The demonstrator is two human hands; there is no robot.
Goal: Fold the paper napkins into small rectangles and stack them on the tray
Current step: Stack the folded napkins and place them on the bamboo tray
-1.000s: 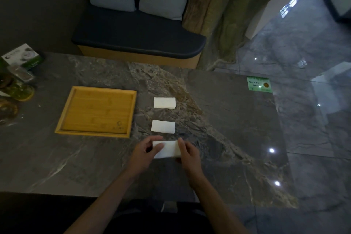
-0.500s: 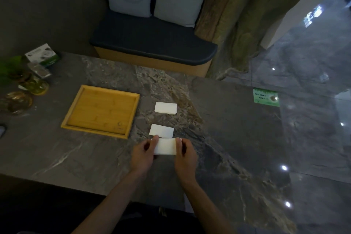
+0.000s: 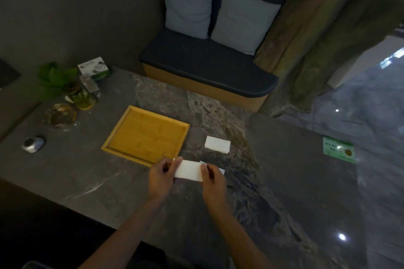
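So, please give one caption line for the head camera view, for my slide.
Both hands, left and right, hold a folded napkin beside the wooden tray.

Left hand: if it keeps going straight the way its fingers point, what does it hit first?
The left hand points up and right, holding the napkin with the right hand. Beyond that, probably the far napkin, not the tray; depth is unclear.

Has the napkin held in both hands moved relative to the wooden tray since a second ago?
Yes. The held napkin is closer to the tray's near right corner.
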